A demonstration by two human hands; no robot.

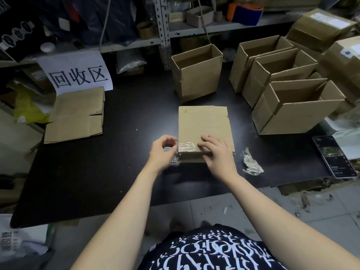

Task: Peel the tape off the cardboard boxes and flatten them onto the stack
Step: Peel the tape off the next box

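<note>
Head view: clear tape (186, 147) wraps the near-left corner of the flattened box (202, 123), which lies mid-desk (116, 162).
A sharp tug could snap the tape or drag the box. The left hand (162, 151) curls and pinches the tape's end; the right hand (216, 152) lies flat, fingers straight, pressing the cardboard down.

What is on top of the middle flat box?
Clear tape over its near left corner, pinched by the left hand, and the right hand pressing flat. That hand hides what lies beneath it.
</note>
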